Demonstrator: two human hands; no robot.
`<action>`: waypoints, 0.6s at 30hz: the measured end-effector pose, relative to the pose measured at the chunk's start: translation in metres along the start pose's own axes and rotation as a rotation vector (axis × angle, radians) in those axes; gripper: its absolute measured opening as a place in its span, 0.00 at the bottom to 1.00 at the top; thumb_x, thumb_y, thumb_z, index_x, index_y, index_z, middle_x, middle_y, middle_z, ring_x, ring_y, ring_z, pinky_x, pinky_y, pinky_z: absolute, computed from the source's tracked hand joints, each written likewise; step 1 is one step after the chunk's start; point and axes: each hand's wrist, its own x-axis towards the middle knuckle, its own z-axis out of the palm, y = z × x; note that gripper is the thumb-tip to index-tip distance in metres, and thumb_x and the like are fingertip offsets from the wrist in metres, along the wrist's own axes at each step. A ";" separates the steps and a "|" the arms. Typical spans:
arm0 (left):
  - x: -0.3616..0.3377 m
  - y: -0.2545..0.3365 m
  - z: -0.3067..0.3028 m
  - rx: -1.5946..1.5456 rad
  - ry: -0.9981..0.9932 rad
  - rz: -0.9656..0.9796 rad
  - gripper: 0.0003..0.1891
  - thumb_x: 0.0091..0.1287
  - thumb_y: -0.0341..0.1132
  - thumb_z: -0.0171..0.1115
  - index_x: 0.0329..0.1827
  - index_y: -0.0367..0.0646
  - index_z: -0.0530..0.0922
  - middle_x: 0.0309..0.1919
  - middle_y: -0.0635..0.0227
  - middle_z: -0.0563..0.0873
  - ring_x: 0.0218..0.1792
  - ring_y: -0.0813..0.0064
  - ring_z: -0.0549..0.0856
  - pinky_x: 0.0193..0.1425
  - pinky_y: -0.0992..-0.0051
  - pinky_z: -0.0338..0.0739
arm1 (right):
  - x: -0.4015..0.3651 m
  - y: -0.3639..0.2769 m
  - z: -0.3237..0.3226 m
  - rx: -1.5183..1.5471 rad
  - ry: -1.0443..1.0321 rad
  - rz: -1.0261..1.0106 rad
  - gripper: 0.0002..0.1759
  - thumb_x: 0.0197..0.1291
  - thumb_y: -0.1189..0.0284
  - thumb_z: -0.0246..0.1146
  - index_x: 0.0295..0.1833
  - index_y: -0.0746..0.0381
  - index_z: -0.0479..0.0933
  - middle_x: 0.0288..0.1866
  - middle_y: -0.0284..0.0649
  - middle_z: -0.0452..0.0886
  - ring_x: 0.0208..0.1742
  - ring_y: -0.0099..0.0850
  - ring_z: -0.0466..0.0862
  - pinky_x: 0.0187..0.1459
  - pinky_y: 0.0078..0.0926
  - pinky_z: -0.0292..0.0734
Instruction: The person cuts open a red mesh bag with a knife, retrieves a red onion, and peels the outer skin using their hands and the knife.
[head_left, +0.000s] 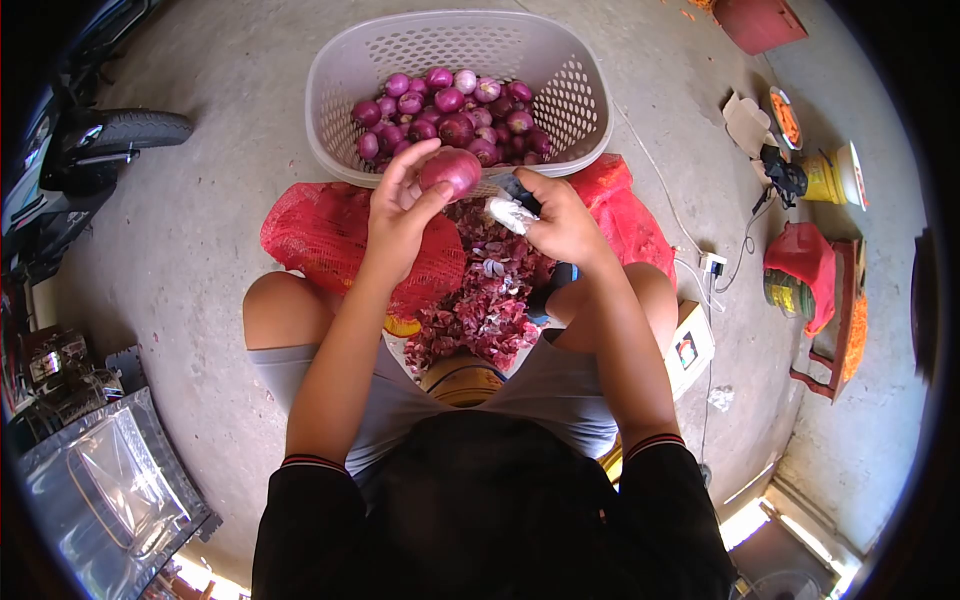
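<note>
My left hand grips a purple-red onion between thumb and fingers, just in front of the basket. Close to the onion's right side, my right hand is closed around a dark object that looks like a small knife; fingers hide most of it. White wrapping covers my right thumb. Below both hands lies a heap of loose onion skins. Many onions fill the bottom of the grey perforated basket ahead.
Red mesh sacks lie at both sides of the skins. A motorcycle wheel stands at left. To the right are a white box, cables with a socket, a yellow bucket and a wooden stand.
</note>
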 end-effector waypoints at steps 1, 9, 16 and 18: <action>0.000 0.003 0.001 -0.042 0.034 -0.041 0.25 0.64 0.25 0.60 0.65 0.40 0.67 0.54 0.62 0.76 0.56 0.72 0.77 0.59 0.70 0.75 | 0.000 0.001 0.002 0.003 0.011 -0.028 0.16 0.51 0.72 0.65 0.46 0.65 0.75 0.34 0.46 0.80 0.37 0.40 0.80 0.41 0.34 0.74; -0.001 0.000 -0.004 -0.144 -0.006 -0.168 0.22 0.69 0.37 0.58 0.64 0.44 0.66 0.56 0.65 0.76 0.54 0.74 0.77 0.57 0.68 0.75 | 0.000 0.000 0.017 -0.026 0.046 -0.131 0.14 0.48 0.74 0.62 0.42 0.64 0.74 0.34 0.52 0.80 0.40 0.52 0.81 0.40 0.43 0.75; -0.001 0.001 0.002 -0.218 -0.044 -0.218 0.23 0.70 0.43 0.57 0.63 0.42 0.66 0.56 0.64 0.75 0.57 0.72 0.76 0.61 0.66 0.74 | 0.001 -0.004 0.016 -0.134 0.086 -0.124 0.14 0.45 0.73 0.62 0.41 0.63 0.75 0.33 0.51 0.80 0.38 0.51 0.81 0.39 0.45 0.75; -0.002 0.001 0.002 -0.225 -0.058 -0.225 0.23 0.69 0.43 0.57 0.63 0.42 0.66 0.57 0.64 0.75 0.57 0.72 0.76 0.61 0.66 0.74 | 0.001 -0.002 0.018 -0.145 0.110 -0.126 0.14 0.44 0.73 0.62 0.40 0.63 0.76 0.32 0.51 0.80 0.37 0.51 0.81 0.39 0.45 0.75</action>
